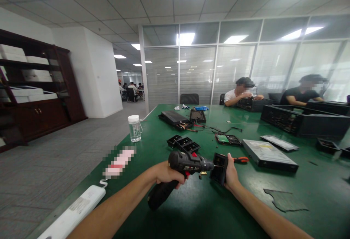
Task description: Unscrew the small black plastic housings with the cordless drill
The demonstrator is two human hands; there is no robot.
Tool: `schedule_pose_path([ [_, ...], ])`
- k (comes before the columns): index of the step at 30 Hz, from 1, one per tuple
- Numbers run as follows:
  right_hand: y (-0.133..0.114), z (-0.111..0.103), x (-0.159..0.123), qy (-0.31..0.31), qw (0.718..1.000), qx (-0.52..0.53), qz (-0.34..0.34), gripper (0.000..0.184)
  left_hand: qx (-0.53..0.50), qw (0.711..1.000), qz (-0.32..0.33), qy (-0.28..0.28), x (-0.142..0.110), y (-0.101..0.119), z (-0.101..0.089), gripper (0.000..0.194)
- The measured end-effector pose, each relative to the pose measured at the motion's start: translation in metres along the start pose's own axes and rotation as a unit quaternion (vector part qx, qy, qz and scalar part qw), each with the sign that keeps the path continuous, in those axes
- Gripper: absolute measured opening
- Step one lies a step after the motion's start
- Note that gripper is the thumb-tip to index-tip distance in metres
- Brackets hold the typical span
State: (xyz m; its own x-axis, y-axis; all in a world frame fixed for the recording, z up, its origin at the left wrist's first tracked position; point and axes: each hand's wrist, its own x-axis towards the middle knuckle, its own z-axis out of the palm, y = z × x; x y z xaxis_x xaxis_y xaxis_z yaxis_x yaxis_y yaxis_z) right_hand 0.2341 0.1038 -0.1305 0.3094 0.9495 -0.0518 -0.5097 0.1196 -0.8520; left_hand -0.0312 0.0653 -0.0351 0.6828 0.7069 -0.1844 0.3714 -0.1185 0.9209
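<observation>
My left hand is closed round the grip of a black cordless screwdriver with a red trigger. Its nose points right into a small black boxy part standing on edge on the green table. My right hand grips that part from its right side. An orange-handled screwdriver lies just behind my right hand. Several small black trays sit a little further back.
A flat optical drive, a green circuit board, a black computer case and loose cables lie farther on. A clear lidded cup and a white power strip stand near the left edge. Two people work at the far side.
</observation>
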Motion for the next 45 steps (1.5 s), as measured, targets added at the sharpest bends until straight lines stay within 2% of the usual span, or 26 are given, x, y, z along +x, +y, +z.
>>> schedule_pose_path([
  [5, 0.0001, -0.0006, -0.0005, -0.006, 1.0, -0.003, 0.018, 0.049, -0.012, 1.0, -0.003, -0.009, 0.0004, 0.0003, 0.0006, 0.015],
  [16, -0.0017, 0.0013, -0.0028, 0.015, 1.0, -0.008, 0.001, 0.046, -0.028, 0.999, 0.007, -0.019, -0.0009, 0.0037, 0.0012, 0.016],
  [23, -0.0036, 0.0033, -0.005, 0.005, 1.0, -0.005, -0.012, 0.044, -0.036, 0.999, -0.009, -0.016, -0.0019, 0.0057, 0.002, 0.014],
  [45, -0.0003, -0.0001, -0.0018, 0.004, 1.0, -0.015, -0.003, 0.044, -0.025, 1.0, -0.004, -0.014, -0.0009, 0.0027, 0.0002, 0.015],
])
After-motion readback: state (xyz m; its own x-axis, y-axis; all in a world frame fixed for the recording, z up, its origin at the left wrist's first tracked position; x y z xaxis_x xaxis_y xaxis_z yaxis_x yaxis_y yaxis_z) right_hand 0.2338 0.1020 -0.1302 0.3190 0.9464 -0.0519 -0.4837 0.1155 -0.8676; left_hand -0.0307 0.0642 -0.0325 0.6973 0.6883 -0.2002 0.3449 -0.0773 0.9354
